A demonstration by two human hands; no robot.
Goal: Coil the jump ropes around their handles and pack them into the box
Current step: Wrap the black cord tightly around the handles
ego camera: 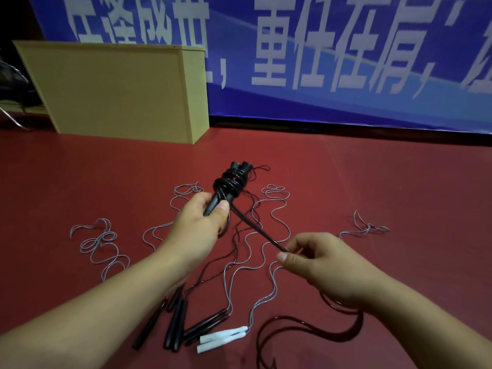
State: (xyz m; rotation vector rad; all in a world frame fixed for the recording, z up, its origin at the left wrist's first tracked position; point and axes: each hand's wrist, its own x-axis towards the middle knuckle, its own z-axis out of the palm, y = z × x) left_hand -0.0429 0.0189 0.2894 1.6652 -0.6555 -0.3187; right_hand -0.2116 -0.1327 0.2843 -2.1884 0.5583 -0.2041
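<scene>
Gripping paired handles, left hand, right hand pinching taut rope

A blue banner with large white characters hangs ahead of me, above the red floor I face

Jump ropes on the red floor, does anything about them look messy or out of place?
Yes. Several grey cords sprawl in loose tangles on the red floor, their white handles and black handles uncoiled. Only the black rope that the left hand grips and the right hand pulls is partly wound.
</scene>
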